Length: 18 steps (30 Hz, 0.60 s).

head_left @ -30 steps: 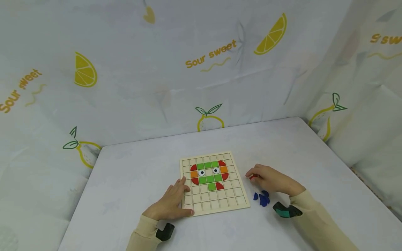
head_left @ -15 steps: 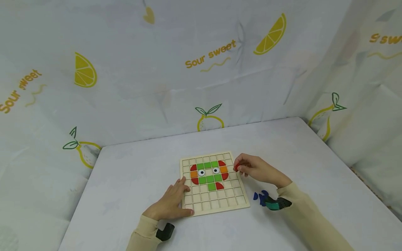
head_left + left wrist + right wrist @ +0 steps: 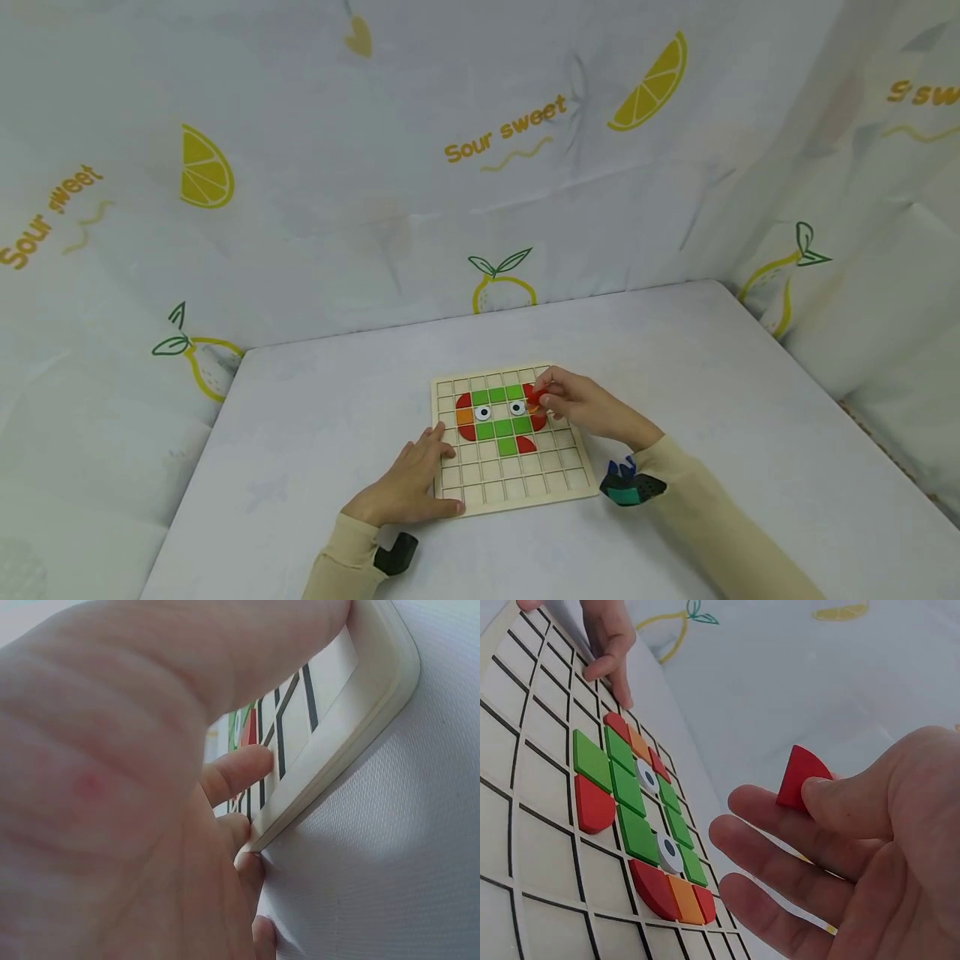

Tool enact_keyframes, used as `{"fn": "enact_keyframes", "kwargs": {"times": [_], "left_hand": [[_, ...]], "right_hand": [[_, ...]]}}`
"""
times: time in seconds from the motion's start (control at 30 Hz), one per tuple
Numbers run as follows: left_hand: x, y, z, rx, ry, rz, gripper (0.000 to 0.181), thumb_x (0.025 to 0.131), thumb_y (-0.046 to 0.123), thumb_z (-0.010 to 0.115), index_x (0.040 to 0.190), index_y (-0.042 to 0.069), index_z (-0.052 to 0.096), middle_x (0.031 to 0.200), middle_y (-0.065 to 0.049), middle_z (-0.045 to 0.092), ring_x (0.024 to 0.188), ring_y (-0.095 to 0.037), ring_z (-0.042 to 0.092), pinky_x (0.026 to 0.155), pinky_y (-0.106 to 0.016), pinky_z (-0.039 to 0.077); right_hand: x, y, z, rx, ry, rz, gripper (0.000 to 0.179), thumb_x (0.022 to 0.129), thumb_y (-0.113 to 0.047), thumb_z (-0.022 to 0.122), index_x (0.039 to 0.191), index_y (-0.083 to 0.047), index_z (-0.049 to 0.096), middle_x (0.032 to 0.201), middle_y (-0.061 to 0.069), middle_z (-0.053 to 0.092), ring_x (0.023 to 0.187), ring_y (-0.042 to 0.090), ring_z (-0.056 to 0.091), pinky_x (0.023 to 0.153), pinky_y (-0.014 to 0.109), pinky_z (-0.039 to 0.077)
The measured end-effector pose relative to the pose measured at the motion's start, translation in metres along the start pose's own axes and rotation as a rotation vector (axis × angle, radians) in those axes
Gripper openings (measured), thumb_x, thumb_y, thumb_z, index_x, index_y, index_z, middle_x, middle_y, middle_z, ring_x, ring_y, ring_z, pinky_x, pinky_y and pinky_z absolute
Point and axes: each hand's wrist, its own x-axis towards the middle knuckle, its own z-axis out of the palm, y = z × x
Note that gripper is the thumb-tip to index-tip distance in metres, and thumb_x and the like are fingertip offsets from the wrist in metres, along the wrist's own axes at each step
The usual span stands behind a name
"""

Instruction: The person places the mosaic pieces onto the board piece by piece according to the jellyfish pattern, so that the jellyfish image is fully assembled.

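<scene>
A wooden grid board (image 3: pixel 517 488) lies on the table with a pattern of green squares, red quarter-circles, orange squares and two eye pieces. My left hand (image 3: pixel 408 482) rests at its near left corner, fingers spread on the edge. In the left wrist view the thumb and fingers touch the board's rim (image 3: pixel 360 712). My right hand (image 3: pixel 588 407) is over the pattern's right end. Between its thumb and index finger it pinches a red quarter-circle piece (image 3: pixel 801 774), raised off the board. A green square (image 3: pixel 591 759) and a red quarter-circle (image 3: pixel 595 806) sit side by side below the main pattern.
Several blue pieces (image 3: pixel 628 465) lie right of the board, partly hidden by the right wrist's camera (image 3: pixel 632 490). The white table (image 3: pixel 337 367) ends at a printed cloth backdrop (image 3: pixel 360 250).
My right hand has carried the red quarter-circle leftward from beside the blue pieces to above the board. The left hand keeps its place at the board's corner.
</scene>
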Motion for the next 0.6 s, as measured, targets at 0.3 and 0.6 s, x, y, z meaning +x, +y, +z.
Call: {"fn": "enact_keyframes", "kwargs": {"times": [0.3, 0.6], "left_hand": [[0.0, 0.0, -0.001, -0.012, -0.007, 0.009, 0.065, 0.082, 0.04, 0.081, 0.129, 0.009, 0.047, 0.17, -0.021, 0.011, 0.159, -0.04, 0.01, 0.127, -0.063, 0.01], [0.001, -0.006, 0.002, 0.006, -0.005, 0.031, 0.067, 0.083, 0.043, 0.079, 0.129, 0.008, 0.046, 0.17, -0.022, 0.011, 0.158, -0.043, 0.011, 0.126, -0.067, 0.009]], "right_hand": [[0.012, -0.003, 0.017, -0.161, 0.01, -0.034, 0.011, 0.099, -0.014, 0.064, 0.109, -0.015, 0.069, 0.097, -0.001, 0.068, 0.084, 0.016, 0.058, 0.071, 0.023, 0.051], [0.024, -0.006, 0.033, -0.173, -0.039, -0.001, 0.01, 0.099, -0.016, 0.066, 0.107, -0.018, 0.069, 0.1, -0.003, 0.072, 0.089, 0.01, 0.063, 0.08, 0.023, 0.054]]}}
